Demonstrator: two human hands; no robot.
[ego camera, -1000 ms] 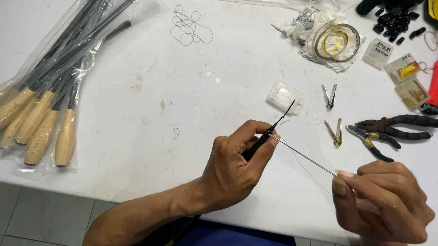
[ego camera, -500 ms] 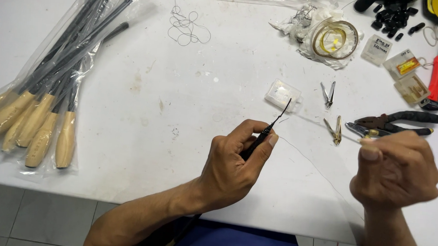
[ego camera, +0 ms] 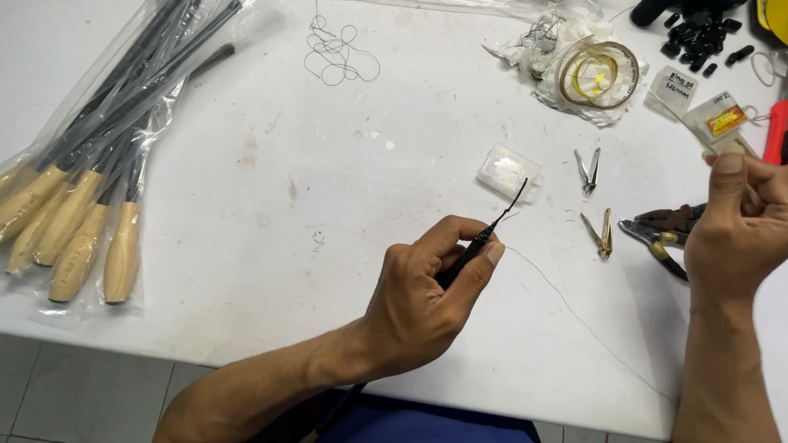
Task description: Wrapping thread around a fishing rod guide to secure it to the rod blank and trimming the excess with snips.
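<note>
My left hand (ego camera: 426, 294) pinches a thin black rod (ego camera: 491, 230) whose curved tip points up and to the right. A fine wire (ego camera: 576, 314) runs from the rod's tip down and right across the white table (ego camera: 236, 197). My right hand (ego camera: 748, 224) is raised at the right, fingers closed in a fist; what it grips is hidden, though the wire trails toward it.
Bagged tools with wooden handles (ego camera: 77, 181) lie at the left. Pliers (ego camera: 668, 229), two small metal clips (ego camera: 588, 168), a clear small box (ego camera: 507, 171), a tape roll (ego camera: 600, 75), a red cutter (ego camera: 783, 128) and a loose wire tangle (ego camera: 335, 55) lie on the table.
My right hand has risen and moved right, away from the left hand, drawing the wire out longer. The left hand has stayed in place with the rod.
</note>
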